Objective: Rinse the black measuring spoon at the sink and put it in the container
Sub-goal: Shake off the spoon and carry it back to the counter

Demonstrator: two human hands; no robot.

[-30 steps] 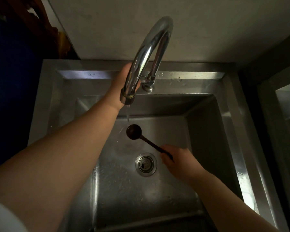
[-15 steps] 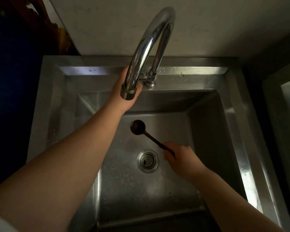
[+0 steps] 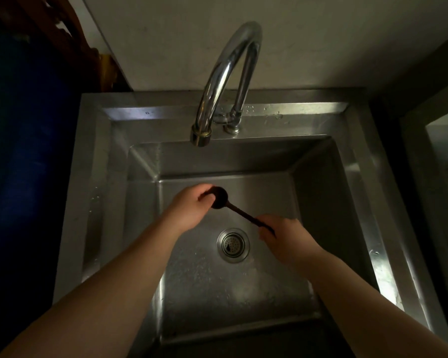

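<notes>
You are gripping the black measuring spoon (image 3: 224,202) handle with your right hand (image 3: 282,235) while your left hand (image 3: 192,208) fingers are rubbing its bowl; work the rim thoroughly.

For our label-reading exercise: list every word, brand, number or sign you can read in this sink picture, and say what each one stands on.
No text can be read.
A tiny dark mark on the back ledge of the sink: too small and blurred to read.
The faucet, the black measuring spoon, the drain strainer and the wall: no lettering shows.
</notes>
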